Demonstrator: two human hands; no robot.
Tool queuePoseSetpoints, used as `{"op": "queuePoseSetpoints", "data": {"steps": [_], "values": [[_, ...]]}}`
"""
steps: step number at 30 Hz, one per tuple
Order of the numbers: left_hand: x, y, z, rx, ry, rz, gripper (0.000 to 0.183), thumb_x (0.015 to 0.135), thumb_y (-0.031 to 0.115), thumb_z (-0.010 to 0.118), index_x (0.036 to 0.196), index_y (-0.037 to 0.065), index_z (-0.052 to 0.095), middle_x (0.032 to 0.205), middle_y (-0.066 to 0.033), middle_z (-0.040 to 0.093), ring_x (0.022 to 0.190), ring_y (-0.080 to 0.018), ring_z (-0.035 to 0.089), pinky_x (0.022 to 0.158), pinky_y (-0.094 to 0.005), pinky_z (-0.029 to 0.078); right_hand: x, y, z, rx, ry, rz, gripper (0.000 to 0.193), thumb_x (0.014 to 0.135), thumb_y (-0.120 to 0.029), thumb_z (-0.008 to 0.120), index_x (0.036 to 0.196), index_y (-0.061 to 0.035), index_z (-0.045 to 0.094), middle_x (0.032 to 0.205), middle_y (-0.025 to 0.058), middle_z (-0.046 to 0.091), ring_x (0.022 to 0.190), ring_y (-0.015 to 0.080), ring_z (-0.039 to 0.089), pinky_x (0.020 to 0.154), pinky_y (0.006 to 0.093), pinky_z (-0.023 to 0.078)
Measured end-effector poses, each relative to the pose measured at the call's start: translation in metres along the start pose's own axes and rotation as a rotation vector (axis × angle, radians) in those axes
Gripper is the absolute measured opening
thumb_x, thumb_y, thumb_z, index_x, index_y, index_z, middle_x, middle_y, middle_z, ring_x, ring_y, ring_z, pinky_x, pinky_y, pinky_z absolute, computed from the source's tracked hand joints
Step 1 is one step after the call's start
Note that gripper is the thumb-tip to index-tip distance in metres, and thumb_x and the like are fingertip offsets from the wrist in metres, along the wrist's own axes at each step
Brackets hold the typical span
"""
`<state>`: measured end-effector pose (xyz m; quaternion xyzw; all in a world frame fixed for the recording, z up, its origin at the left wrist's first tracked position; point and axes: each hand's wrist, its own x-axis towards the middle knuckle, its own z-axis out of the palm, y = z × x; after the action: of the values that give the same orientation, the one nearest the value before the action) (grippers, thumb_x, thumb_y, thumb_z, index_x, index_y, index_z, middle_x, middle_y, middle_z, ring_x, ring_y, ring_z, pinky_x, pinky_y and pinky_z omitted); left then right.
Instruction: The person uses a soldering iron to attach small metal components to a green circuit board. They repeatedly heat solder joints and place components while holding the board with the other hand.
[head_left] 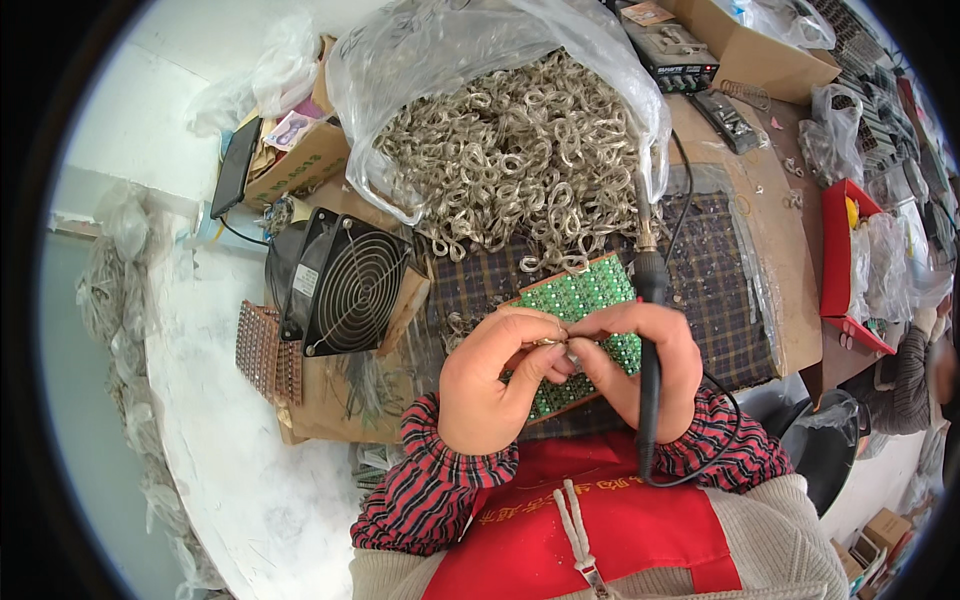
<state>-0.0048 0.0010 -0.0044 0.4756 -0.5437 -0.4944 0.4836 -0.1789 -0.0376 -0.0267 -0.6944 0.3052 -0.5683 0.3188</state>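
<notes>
Both my hands meet over a green circuit board panel point(570, 295) dotted with small round parts. My left hand point(490, 385) is closed in a pinch on a small silvery wire piece point(548, 342), mostly hidden by the fingertips. My right hand point(650, 365) is closed too, its thumb and forefinger touching the same spot. A soldering iron point(651, 280) with a black handle is tucked between the right hand's fingers, tip pointing away from me. The panel lies on a dark plaid cloth point(710, 300). Beyond it, a clear plastic bag point(400, 60) spills a heap of looped wire bundles point(520, 150).
A black fan point(355, 285) stands to the left beside brown board panels point(265, 350). The iron's cable point(735, 420) curls past my right wrist. A soldering station point(675, 60) sits at the back right. Farther right is a red box point(840, 260) with plastic bags.
</notes>
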Motion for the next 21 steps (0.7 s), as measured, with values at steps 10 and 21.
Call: {"op": "queuePoseSetpoints", "data": {"steps": [10,21], "values": [[-0.01,0.002,0.005,0.218,0.148,0.083,0.022,0.091,-0.002,0.073,0.113,-0.003,0.069,0.095,-0.0103,0.066,0.081,-0.0163,0.069,0.072,-0.0275,0.056,-0.002,0.005,-0.008,-0.029,-0.116,-0.03,0.03,0.083,0.01,0.074,0.105,-0.0031,0.058,0.089,0.0106,0.068,0.076,0.0267,0.066,0.069,0.0351,0.053],[-0.013,-0.003,0.001,-0.107,0.144,-0.283,0.01,0.095,0.006,0.073,0.097,-0.004,0.071,0.087,-0.0041,0.06,0.061,-0.0088,0.065,0.052,-0.0209,0.052,-0.014,-0.001,-0.015,0.154,-0.238,0.119,0.027,0.103,-0.004,0.058,0.125,-0.0014,0.044,0.127,0.0249,0.065,0.121,0.0336,0.064,0.104,0.0455,0.05]]}}
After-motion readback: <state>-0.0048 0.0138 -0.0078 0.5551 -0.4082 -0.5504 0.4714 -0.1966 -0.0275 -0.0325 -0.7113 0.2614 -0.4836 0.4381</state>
